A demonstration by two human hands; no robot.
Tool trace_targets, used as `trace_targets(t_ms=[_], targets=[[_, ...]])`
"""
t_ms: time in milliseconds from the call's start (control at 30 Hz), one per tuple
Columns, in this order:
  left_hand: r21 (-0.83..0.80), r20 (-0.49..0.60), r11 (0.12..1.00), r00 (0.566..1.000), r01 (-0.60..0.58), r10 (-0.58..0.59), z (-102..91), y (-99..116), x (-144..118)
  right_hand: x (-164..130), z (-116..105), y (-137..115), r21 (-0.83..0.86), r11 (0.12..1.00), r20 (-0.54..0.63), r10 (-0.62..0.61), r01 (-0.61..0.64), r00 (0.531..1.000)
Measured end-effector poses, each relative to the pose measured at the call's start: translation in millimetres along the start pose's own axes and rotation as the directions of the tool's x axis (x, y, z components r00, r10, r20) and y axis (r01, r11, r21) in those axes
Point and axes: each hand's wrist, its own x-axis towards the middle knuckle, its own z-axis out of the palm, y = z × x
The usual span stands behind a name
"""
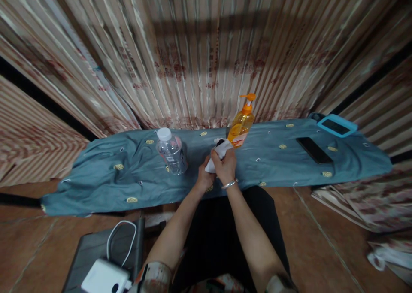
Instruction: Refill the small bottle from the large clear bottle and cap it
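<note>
A crumpled white tissue (pixel 210 166) is held between my two hands, above the near part of the cloth-covered table. My right hand (pixel 226 165), with a silver bangle at the wrist, is closed over it from the right. From the left, my left hand (pixel 204 176) closes on its lower side, its fingers partly hidden. A small dark object (pixel 220 142) shows at the tissue's far end; its kind cannot be made out. Just beyond my right hand stands an orange pump bottle (pixel 240 125) of yellow liquid. Left of my hands is a clear plastic bottle (pixel 173 152) with a white cap.
A blue-green patterned cloth (pixel 96 173) covers the narrow table. On its right lie a black phone (pixel 314 150) and a blue-framed device (pixel 337 125). A white box with a cable (pixel 106 276) rests on a grey stool at lower left. Striped curtains (pixel 199 48) hang behind.
</note>
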Motion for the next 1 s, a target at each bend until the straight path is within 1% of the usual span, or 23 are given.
trace_targets(t_ms=[33, 67, 133, 200, 267, 367, 467, 533, 567, 633, 733, 767, 833, 867, 900, 1000], targets=[[0.073, -0.019, 0.997, 1.000, -0.011, 0.012, -1.7, 3, 0, 5, 0, 1, 0.003, 1.000, 0.042, 0.005, -0.005, 0.999], [0.112, -0.024, 0.993, 0.999, -0.023, 0.025, -3.8, 6, 0, 11, -1, 2, 0.009, 1.000, 0.093, 0.007, -0.008, 0.996], [0.206, -0.011, 0.977, 0.998, -0.059, 0.063, -7.9, 11, -1, 24, -3, 5, 0.028, 1.000, 0.207, 0.005, -0.011, 0.978], [0.275, 0.037, 0.956, 0.995, -0.103, 0.097, -10.6, 14, -2, 34, -6, 9, 0.062, 0.998, 0.320, -0.009, -0.011, 0.947], [0.305, 0.084, 0.941, 0.989, -0.145, 0.126, -11.4, 12, -3, 41, -11, 13, 0.105, 0.994, 0.415, -0.035, -0.010, 0.909], [0.309, 0.117, 0.929, 0.978, -0.203, 0.175, -10.7, 7, -1, 47, -19, 19, 0.167, 0.986, 0.508, -0.082, -0.005, 0.857], [0.312, 0.135, 0.917, 0.967, -0.249, 0.216, -11.5, 6, 1, 54, -25, 22, 0.193, 0.981, 0.549, -0.107, -0.001, 0.829], [0.323, 0.130, 0.913, 0.967, -0.249, 0.218, -12.6, 8, 1, 57, -25, 23, 0.177, 0.984, 0.547, -0.095, -0.004, 0.832], [0.328, 0.118, 0.915, 0.971, -0.236, 0.208, -12.8, 9, 1, 57, -22, 22, 0.157, 0.988, 0.534, -0.079, -0.007, 0.842], [0.325, 0.072, 0.927, 0.982, -0.187, 0.173, -10.8, 9, 2, 54, -14, 21, 0.096, 0.995, 0.476, -0.031, -0.018, 0.879], [0.265, -0.017, 0.958, 0.993, -0.107, 0.116, -1.9, 5, 3, 41, 3, 17, -0.009, 0.999, 0.314, 0.054, -0.054, 0.948], [0.225, -0.019, 0.971, 0.996, -0.083, 0.090, 1.8, 3, 3, 37, 7, 16, -0.035, 0.997, 0.256, 0.074, -0.068, 0.964], [0.151, -0.136, 0.989, 0.991, 0.013, 0.007, 7.6, 1, 3, 30, 12, 14, -0.069, 0.994, 0.169, 0.097, -0.087, 0.981], [0.147, -0.131, 0.989, 0.991, 0.012, 0.007, 8.9, 1, 2, 27, 12, 14, -0.076, 0.993, 0.143, 0.098, -0.088, 0.985], [0.169, -0.094, 0.985, 0.995, -0.010, 0.026, 9.0, 2, 1, 25, 10, 13, -0.079, 0.993, 0.128, 0.093, -0.083, 0.987], [0.219, -0.056, 0.974, 0.996, -0.053, 0.067, 4.6, 6, -2, 21, -1, 13, -0.059, 0.997, 0.121, 0.049, -0.042, 0.991]])
